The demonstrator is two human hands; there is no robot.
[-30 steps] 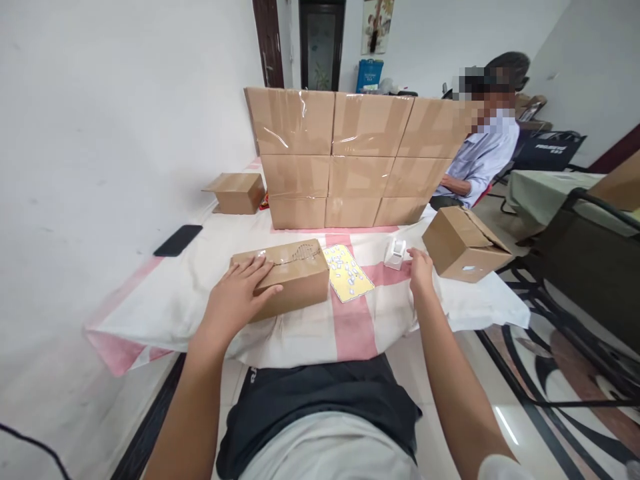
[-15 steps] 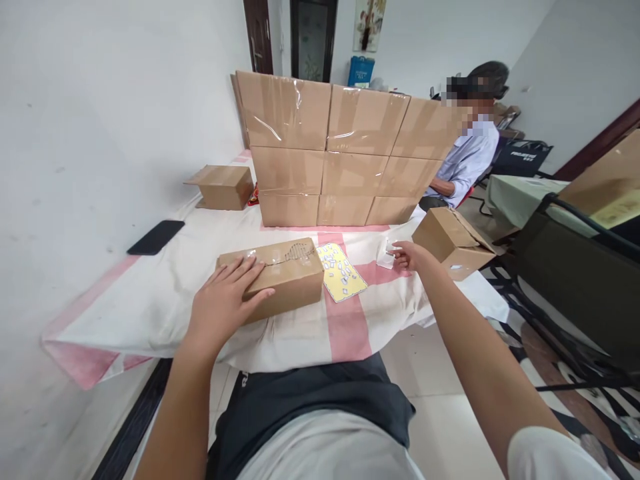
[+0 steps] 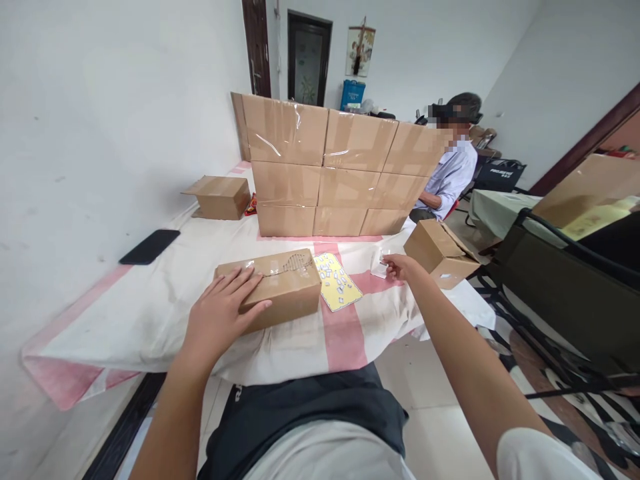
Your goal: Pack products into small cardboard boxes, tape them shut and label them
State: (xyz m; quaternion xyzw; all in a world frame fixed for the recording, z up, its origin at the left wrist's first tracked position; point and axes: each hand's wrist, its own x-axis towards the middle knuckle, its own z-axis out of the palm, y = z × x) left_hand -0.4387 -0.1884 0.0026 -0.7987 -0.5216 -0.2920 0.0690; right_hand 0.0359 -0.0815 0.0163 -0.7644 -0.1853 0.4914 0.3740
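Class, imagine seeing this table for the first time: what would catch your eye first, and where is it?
Probably the wall of boxes, three rows of three, standing at the far side of the table. Nearer, the left hand lies on a box, with a bright yellow sheet just right of it. Further right, the right hand has its fingers at a small white dispenser.
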